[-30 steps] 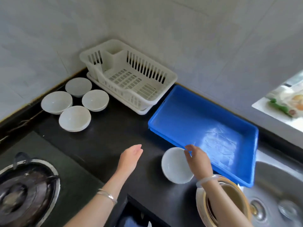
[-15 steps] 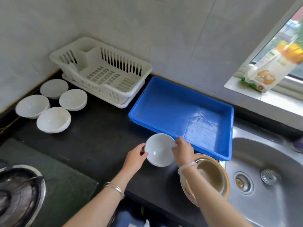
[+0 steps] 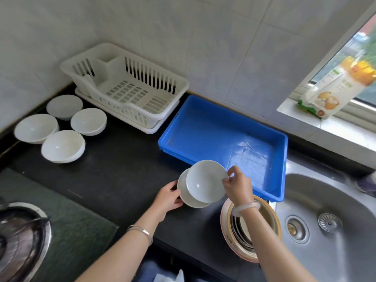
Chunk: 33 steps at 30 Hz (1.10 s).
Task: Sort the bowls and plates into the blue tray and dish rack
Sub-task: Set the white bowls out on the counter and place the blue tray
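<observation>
The right hand (image 3: 238,185) pinches the rim of a white plate (image 3: 206,181) between thumb and fingers, its grip clenched on the far-right edge, and the plate is tilted, its near edge overlapping a second white plate (image 3: 188,198) beneath it. The left hand (image 3: 167,198) grasps that lower plate at its left rim, fingers curled around the edge. Both plates sit at the front of the black tabletop (image 3: 122,169), just beside the near-left corner of the blue tray (image 3: 223,137) — the upper plate's far rim covers a little of the tray's front wall.

The tray holds nothing and lies against the tiled wall, touching or nearly touching the white dish rack (image 3: 130,92) on its left; the rack, too, holds no dishes. Left of the rack, four white bowls (image 3: 61,145) stand in a close cluster on the tabletop, all upright, well apart from the hands.

A round pot with a tan rim (image 3: 252,226) stands under the right forearm, between the plates and the steel sink (image 3: 329,220). A gas burner (image 3: 20,237) shows at the lower left, and a printed packet (image 3: 337,86) leans on the windowsill at the upper right. Each wrist wears a bangle.
</observation>
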{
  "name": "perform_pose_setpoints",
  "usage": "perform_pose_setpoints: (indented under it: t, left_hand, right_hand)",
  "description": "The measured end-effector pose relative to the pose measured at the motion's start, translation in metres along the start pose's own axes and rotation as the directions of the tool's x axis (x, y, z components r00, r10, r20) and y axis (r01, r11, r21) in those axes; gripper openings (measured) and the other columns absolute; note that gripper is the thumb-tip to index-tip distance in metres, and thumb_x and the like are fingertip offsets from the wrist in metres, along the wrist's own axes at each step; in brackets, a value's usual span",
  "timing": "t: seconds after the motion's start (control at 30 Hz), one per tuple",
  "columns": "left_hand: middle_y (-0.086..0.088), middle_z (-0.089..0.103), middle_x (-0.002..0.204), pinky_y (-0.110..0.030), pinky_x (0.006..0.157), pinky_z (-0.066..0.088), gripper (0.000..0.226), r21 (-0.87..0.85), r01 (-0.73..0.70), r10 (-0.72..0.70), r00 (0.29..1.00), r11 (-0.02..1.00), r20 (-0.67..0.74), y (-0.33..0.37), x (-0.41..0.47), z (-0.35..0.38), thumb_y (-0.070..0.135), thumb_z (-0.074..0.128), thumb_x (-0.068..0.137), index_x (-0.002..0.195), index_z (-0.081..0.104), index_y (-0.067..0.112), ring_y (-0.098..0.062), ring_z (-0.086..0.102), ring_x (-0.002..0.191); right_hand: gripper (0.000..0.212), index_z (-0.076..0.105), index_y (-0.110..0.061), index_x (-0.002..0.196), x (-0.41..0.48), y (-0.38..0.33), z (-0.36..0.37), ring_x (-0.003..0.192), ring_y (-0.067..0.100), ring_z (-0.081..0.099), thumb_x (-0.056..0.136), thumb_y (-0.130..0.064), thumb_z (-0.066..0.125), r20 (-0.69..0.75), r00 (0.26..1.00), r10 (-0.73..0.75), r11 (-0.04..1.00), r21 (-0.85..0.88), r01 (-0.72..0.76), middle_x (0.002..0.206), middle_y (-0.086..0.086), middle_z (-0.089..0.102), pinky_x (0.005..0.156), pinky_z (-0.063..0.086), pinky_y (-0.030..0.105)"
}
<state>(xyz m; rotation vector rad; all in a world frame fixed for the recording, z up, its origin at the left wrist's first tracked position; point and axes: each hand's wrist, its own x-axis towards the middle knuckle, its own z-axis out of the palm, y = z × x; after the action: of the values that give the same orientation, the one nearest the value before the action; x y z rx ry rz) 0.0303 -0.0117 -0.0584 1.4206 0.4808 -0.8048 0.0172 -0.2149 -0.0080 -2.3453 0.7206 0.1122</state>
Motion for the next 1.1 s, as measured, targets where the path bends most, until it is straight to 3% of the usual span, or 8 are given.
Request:
perform_pose_setpoints:
  t: [0.13, 0.2, 0.27, 0.37, 0.5, 0.7, 0.9, 1.1]
  left_hand:
    - [-0.003, 0.061, 0.103, -0.027, 0.064, 0.057, 0.048, -0.024, 0.002, -0.002, 1.000, 1.000, -0.017, 0.002, 0.001, 0.003, 0.008, 0.053, 0.091, 0.138, 0.042, 0.017, -0.021, 0.065, 0.090]
    - [-0.008, 0.059, 0.114, -0.028, 0.062, 0.056, 0.047, -0.030, 0.002, -0.003, 0.999, 1.000, -0.049, 0.003, 0.001, -0.001, 0.006, 0.052, 0.092, 0.137, 0.042, 0.015, -0.023, 0.065, 0.090]
    - [-0.013, 0.053, 0.127, -0.031, 0.064, 0.057, 0.049, -0.034, 0.000, -0.003, 0.995, 0.999, -0.097, 0.005, 0.001, -0.010, 0.006, 0.052, 0.092, 0.138, 0.041, 0.014, -0.026, 0.063, 0.093]
    - [-0.014, 0.049, 0.133, -0.037, 0.072, 0.057, 0.052, -0.040, -0.003, -0.005, 0.984, 0.999, -0.180, 0.009, -0.004, -0.034, 0.007, 0.053, 0.091, 0.140, 0.039, 0.014, -0.031, 0.062, 0.100]
    - [-0.015, 0.050, 0.134, -0.037, 0.070, 0.056, 0.053, -0.116, -0.041, 0.005, 0.957, 0.992, -0.290, 0.016, -0.013, -0.074, 0.007, 0.054, 0.091, 0.140, 0.038, 0.014, -0.032, 0.064, 0.097]
    - [-0.016, 0.050, 0.132, -0.039, 0.071, 0.055, 0.052, -0.268, -0.125, -0.005, 0.900, 0.955, -0.436, 0.017, -0.027, -0.135, 0.004, 0.053, 0.091, 0.140, 0.038, 0.012, -0.032, 0.064, 0.091]
    - [-0.018, 0.049, 0.135, -0.039, 0.076, 0.054, 0.049, -0.417, -0.170, -0.089, 0.842, 0.893, -0.533, 0.013, -0.034, -0.181, 0.005, 0.052, 0.092, 0.139, 0.040, 0.012, -0.037, 0.062, 0.102]
    - [-0.013, 0.052, 0.125, -0.037, 0.077, 0.052, 0.043, -0.486, -0.251, -0.107, 0.796, 0.837, -0.596, 0.013, -0.033, -0.212, 0.002, 0.049, 0.092, 0.134, 0.045, 0.009, -0.034, 0.061, 0.094]
  right_hand:
    - [0.009, 0.051, -0.016, 0.087, 0.001, 0.001, -0.009, 0.064, 0.033, 0.065, 0.082, -0.008, 0.054, -0.001, 1.000, 0.007, 0.995, 0.095, -0.007, 0.077, 0.016, 0.069, 0.062, 0.056, 0.037]
    - [0.010, 0.053, -0.017, 0.088, 0.001, -0.001, -0.011, 0.060, 0.025, 0.064, 0.082, -0.009, 0.056, -0.004, 1.000, 0.016, 0.988, 0.152, -0.015, 0.076, 0.012, 0.070, 0.059, 0.060, 0.038]
    - [0.012, 0.056, -0.017, 0.088, 0.002, -0.005, -0.011, 0.060, 0.020, 0.064, 0.081, -0.009, 0.058, -0.010, 1.000, 0.013, 0.980, 0.199, -0.010, 0.074, 0.010, 0.069, 0.059, 0.061, 0.041]
    - [0.011, 0.057, -0.017, 0.087, 0.005, -0.018, -0.007, 0.070, 0.026, 0.066, 0.079, -0.009, 0.059, 0.025, 1.000, -0.003, 0.961, 0.275, -0.004, 0.079, 0.010, 0.069, 0.056, 0.061, 0.042]
    - [0.012, 0.055, -0.019, 0.079, 0.008, -0.044, 0.008, 0.075, 0.032, 0.067, 0.079, -0.008, 0.059, 0.102, 0.994, -0.046, 0.935, 0.354, 0.007, 0.076, 0.004, 0.066, 0.048, 0.059, 0.033]
    - [0.010, 0.056, -0.017, 0.083, 0.016, -0.090, 0.049, 0.071, 0.020, 0.067, 0.080, -0.009, 0.062, 0.227, 0.967, -0.111, 0.916, 0.401, 0.011, 0.091, 0.011, 0.066, 0.045, 0.055, 0.024]
    - [0.013, 0.054, -0.019, 0.083, 0.029, -0.143, 0.100, 0.073, 0.015, 0.064, 0.082, -0.009, 0.062, 0.329, 0.937, -0.118, 0.907, 0.420, -0.034, 0.103, 0.009, 0.058, 0.043, 0.053, 0.019]
    - [0.013, 0.055, -0.013, 0.091, 0.050, -0.185, 0.146, 0.086, 0.027, 0.064, 0.082, -0.007, 0.062, 0.365, 0.925, -0.104, 0.920, 0.388, -0.050, 0.107, 0.010, 0.057, 0.042, 0.053, 0.021]
